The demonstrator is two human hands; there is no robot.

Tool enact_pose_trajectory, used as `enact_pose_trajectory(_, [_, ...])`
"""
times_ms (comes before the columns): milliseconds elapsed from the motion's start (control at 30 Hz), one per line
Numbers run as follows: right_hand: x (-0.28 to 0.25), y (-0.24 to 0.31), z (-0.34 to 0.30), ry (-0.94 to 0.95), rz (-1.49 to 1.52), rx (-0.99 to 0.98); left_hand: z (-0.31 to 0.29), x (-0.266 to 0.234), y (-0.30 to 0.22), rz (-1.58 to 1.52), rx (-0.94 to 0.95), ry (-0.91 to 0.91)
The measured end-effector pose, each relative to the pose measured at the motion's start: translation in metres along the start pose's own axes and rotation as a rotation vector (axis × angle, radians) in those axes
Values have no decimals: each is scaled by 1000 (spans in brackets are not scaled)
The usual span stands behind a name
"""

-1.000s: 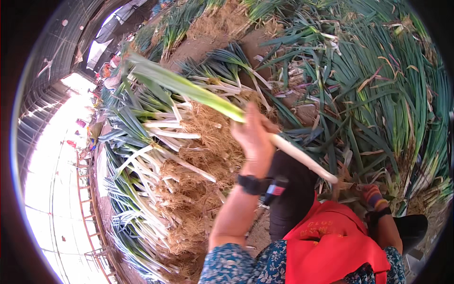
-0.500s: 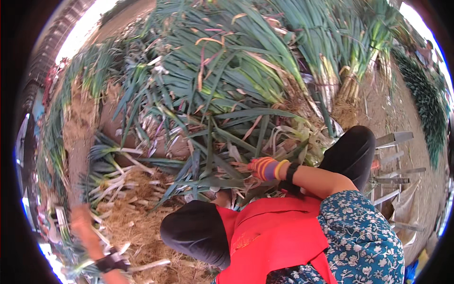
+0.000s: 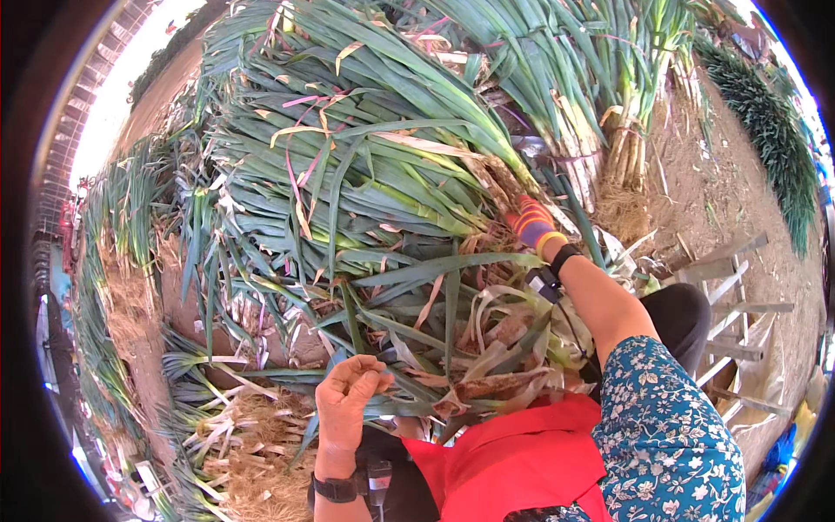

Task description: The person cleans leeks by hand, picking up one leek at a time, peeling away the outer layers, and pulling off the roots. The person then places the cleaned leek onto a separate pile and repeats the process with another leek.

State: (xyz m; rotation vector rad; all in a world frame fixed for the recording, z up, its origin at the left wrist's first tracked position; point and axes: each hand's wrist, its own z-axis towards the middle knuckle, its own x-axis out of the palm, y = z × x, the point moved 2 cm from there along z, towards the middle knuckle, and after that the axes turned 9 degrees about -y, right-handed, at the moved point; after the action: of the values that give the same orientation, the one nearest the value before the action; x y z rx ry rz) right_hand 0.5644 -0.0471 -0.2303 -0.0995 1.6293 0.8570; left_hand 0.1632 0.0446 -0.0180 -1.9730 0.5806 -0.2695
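Note:
My right hand (image 3: 535, 224), in a striped orange, yellow and purple glove, reaches out to the root ends of the leeks (image 3: 500, 178) lying in the big pile. Its fingers close around the browned lower stalks there; how many it grips is hidden. Bare and raised in front of my lap, my left hand (image 3: 348, 400) has its fingers curled in toward the thumb, with nothing seen in them. Beyond it lie loose trimmed leaves (image 3: 417, 339) and dry, peeled outer leaves (image 3: 496, 383).
Cleaned leeks (image 3: 228, 418) with shaggy roots lie in a heap at the lower left. Tied leek bundles (image 3: 570, 143) stand at the far right. A wooden slatted frame (image 3: 735, 309) is by my right knee. More leeks (image 3: 130, 209) line the left side.
My left hand has come from the root heap at far left to before my lap. My right hand has reached forward from the leaf litter onto the pile's stalks. The view has shifted.

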Motion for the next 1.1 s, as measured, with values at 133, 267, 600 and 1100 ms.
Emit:
enact_pose_trajectory(133, [27,-3,26,89,35,184,20,24,2,5,-19,-17])
enact_pose_trajectory(267, [45,8,30,291,-55,188,20,49,-1,36,-54,82])
enact_pose_trajectory(600, [41,133,-176,404,987,-513,15,53,-18,1,113,-170])
enact_pose_trajectory(1100, [-107,196,-300,821,974,-338,2,-29,2,-718,258,-49])
